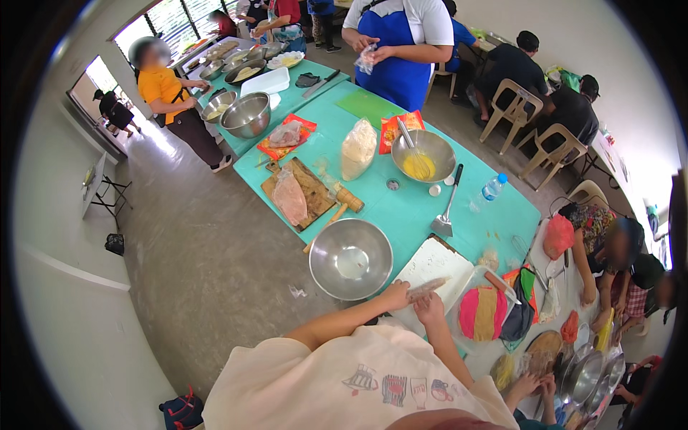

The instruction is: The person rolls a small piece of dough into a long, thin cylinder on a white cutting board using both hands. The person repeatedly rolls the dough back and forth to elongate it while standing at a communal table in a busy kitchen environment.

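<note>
Both my hands are on a roll wrapped in clear plastic (427, 288), low over a white tray (438, 263) with small bits on it. My left hand (396, 295) grips the roll's left end. My right hand (429, 309) is at its lower side, fingers bent against it; whether it grips is hard to tell. An empty steel bowl (351, 259) stands left of the tray. Beyond it, a flattened sheet of pinkish meat under plastic (289, 197) lies on a wooden cutting board (316, 188), near a wooden mallet (348, 198).
A whisk (413, 145) rests in a steel bowl of yellow egg (432, 156). A metal spatula (443, 223), a water bottle (494, 187) and a bag of pale crumbs (358, 149) are about. Folded cloths (484, 314) lie right. A person in a blue apron (395, 48) stands across the table.
</note>
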